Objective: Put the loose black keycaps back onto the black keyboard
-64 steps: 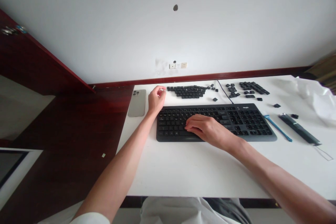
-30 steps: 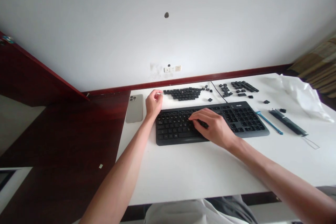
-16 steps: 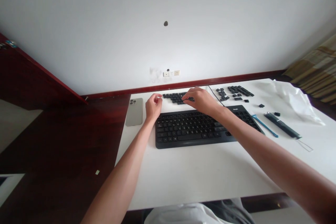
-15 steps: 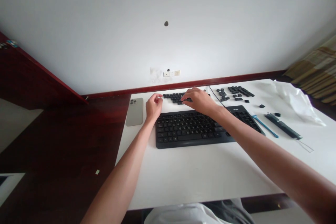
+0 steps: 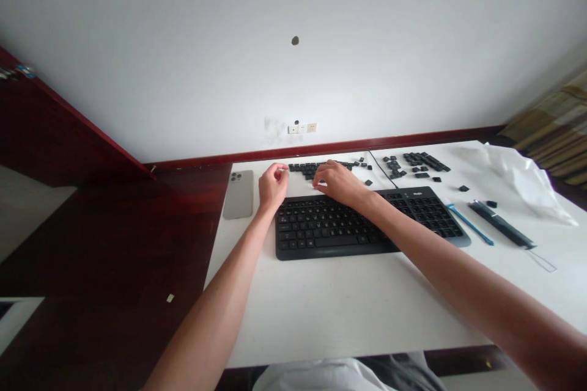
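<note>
A black keyboard (image 5: 339,241) lies on the white table; many keys are in place at its left, while the number pad on the right shows bare sockets. Over its far edge is my right hand (image 5: 338,183), fingers bent down and drawn together; whatever is between the tips cannot be made out. My left hand (image 5: 274,186) is curled at the keyboard's far left corner, thumb and fingers close together, their contents hidden. Rows of loose black keycaps (image 5: 300,168) lie just beyond both hands, partly covered by the right one.
A phone (image 5: 239,195) lies at the left. More keycaps (image 5: 426,162) lie at the back right, by the keyboard cable (image 5: 381,169). Further right are a blue stick-like tool (image 5: 470,224), a dark strip with a wire loop (image 5: 502,225) and a white plastic bag (image 5: 527,180).
My right hand has come back from the keycap rows toward the keyboard's far edge. My left hand stays nearly in place. The whole view has shifted slightly.
</note>
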`<state>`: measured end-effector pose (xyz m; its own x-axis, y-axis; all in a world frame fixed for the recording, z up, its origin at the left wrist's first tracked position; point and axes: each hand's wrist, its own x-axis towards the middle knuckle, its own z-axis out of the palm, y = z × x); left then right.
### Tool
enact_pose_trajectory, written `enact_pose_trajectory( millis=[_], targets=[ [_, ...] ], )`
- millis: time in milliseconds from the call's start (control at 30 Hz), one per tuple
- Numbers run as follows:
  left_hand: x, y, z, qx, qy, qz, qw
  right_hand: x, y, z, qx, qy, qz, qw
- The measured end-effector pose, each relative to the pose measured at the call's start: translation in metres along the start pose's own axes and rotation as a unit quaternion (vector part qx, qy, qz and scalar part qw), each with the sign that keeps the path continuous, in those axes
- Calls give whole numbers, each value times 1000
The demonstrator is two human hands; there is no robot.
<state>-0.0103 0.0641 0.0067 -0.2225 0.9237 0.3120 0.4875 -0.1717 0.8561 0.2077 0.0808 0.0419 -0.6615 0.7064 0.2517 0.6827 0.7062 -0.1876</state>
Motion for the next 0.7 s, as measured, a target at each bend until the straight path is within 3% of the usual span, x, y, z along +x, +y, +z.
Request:
enact_pose_trajectory(
  millis=[267, 500, 700],
  targets=[
    [0, 2, 0, 1, -1, -3, 1000, 0, 3, -5, 26, 18, 13, 999],
    [0, 1, 0, -1, -4, 0, 1000, 0, -5, -2, 34, -3, 10, 999],
    [0, -1, 0, -3, -4, -1, 1000, -31, -9, -19, 212, 54, 58, 974]
  ],
)
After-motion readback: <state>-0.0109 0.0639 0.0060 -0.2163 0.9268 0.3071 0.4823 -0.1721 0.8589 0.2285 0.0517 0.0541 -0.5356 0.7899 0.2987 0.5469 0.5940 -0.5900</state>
